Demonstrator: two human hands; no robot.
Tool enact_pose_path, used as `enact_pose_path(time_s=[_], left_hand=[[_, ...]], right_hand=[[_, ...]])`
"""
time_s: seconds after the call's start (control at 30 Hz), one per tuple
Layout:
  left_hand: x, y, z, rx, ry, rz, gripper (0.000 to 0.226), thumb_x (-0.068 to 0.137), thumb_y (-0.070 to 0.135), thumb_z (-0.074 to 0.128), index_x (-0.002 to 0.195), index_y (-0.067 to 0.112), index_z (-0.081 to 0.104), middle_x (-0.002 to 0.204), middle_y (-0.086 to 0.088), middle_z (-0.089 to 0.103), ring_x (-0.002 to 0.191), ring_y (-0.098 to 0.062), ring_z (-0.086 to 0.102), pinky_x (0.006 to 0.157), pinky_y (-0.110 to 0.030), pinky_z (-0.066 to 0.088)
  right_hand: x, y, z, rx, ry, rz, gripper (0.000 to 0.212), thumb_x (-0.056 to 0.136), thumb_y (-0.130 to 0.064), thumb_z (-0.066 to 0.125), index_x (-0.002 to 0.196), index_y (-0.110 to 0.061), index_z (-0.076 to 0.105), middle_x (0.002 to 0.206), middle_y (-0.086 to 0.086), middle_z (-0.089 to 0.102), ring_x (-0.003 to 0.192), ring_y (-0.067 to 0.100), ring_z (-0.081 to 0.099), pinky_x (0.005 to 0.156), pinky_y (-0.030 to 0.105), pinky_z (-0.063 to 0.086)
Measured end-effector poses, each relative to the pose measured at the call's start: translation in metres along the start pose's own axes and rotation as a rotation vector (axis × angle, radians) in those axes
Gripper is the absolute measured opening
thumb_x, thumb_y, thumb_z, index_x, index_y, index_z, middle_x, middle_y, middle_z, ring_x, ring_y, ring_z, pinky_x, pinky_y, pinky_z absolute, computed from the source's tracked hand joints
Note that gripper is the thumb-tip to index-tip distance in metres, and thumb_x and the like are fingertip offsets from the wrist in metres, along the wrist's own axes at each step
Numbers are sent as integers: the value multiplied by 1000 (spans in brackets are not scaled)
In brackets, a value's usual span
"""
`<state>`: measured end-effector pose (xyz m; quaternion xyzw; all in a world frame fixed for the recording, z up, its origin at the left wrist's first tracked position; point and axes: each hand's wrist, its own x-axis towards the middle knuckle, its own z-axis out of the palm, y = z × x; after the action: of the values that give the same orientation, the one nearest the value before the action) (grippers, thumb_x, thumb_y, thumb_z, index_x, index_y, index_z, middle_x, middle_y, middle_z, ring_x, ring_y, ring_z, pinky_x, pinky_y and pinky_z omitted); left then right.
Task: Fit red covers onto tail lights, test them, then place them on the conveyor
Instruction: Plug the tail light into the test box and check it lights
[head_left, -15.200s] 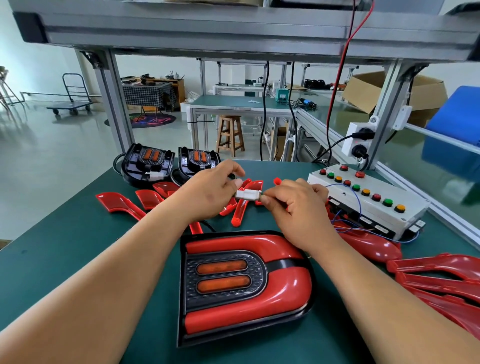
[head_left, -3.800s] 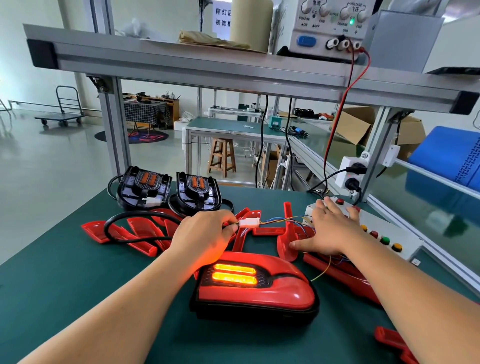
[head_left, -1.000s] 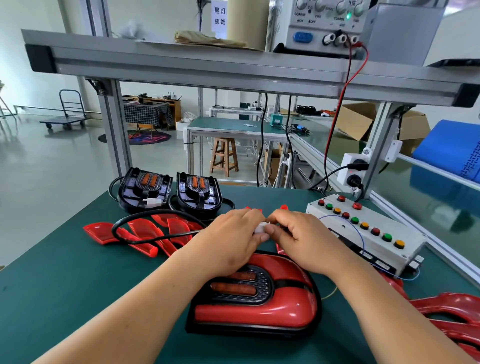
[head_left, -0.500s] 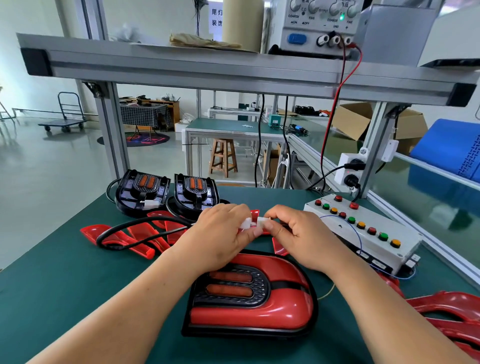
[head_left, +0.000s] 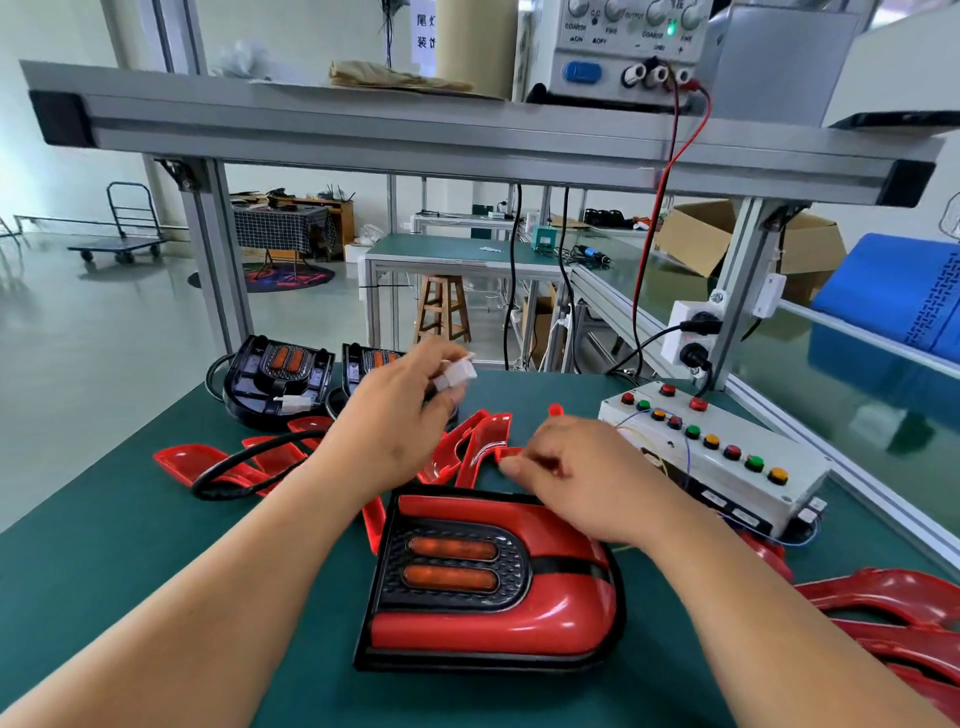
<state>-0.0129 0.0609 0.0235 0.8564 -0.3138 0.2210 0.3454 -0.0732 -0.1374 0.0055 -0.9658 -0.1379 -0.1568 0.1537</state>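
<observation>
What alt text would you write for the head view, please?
A person's left hand holds up a white connector behind a red-covered tail light lying unlit on a green table; the right hand hovers, fingers curled, near a button box.

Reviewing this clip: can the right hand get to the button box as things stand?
Probably yes. The right hand hovers just beside the button box, and nothing stands between them. Whether its curled fingers already hold something is unclear.
</observation>
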Motion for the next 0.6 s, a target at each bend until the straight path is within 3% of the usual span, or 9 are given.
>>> enact_pose_path(time_s=[0.07, 0.13, 0.23, 0.33, 0.47, 0.53, 0.6], left_hand=[[2, -4, -7, -54, 55, -41, 28, 98, 24, 53, 126, 27, 47, 83, 20, 59, 75, 5, 55, 58, -7, 35], [6, -8, -16, -91, 127, -60, 29, 99, 25, 52, 125, 31, 43, 84, 20, 65, 76, 3, 59, 59, -11, 37], [10, -14, -33, -145, 198, -64, 29, 98, 25, 53, 120, 40, 39, 83, 20, 68, 80, -4, 67, 63, -24, 45], [11, -21, -47, -177, 191, -95, 31, 96, 26, 57, 117, 42, 41, 86, 15, 70, 83, -11, 70, 71, -30, 51], [7, -26, -53, -90, 8, -169, 8, 94, 31, 58, 102, 29, 57, 90, 3, 71, 85, -23, 66, 82, -41, 52], [4, -25, -56, 37, -159, -201, 18, 95, 42, 51, 92, 27, 60, 84, 0, 70, 81, -25, 64, 77, -38, 50], [1, -24, -56, 97, -320, -244, 26, 98, 46, 45, 94, 25, 60, 93, 0, 70, 90, -24, 64, 83, -42, 50]], right_hand=[[-3, -10, 2, 37, -188, 27, 63, 81, -78, 36, 74, -23, 66, 71, -3, 62, 68, 11, 57, 63, 30, 44], [-6, -13, 6, 94, -314, 77, 74, 76, -86, 30, 75, -19, 62, 69, -4, 60, 65, 8, 55, 61, 29, 43], [-8, -11, 10, 210, -381, 140, 60, 77, -79, 39, 68, -22, 54, 62, -10, 54, 58, 0, 49, 56, 22, 35], [-7, -8, 12, 334, -393, 160, 46, 85, -66, 53, 71, -23, 62, 58, -14, 58, 54, -6, 52, 57, 16, 39], [-9, -2, 14, 456, -375, 147, 53, 88, -59, 55, 85, -8, 66, 57, -9, 58, 52, 0, 50, 55, 17, 39], [-8, 0, 12, 538, -332, 153, 59, 85, -64, 53, 89, -7, 67, 70, 2, 66, 63, 7, 54, 64, 29, 44], [-8, 3, 11, 686, -265, 192, 65, 77, -67, 53, 94, -6, 69, 82, 14, 68, 73, 13, 54, 72, 34, 43]])
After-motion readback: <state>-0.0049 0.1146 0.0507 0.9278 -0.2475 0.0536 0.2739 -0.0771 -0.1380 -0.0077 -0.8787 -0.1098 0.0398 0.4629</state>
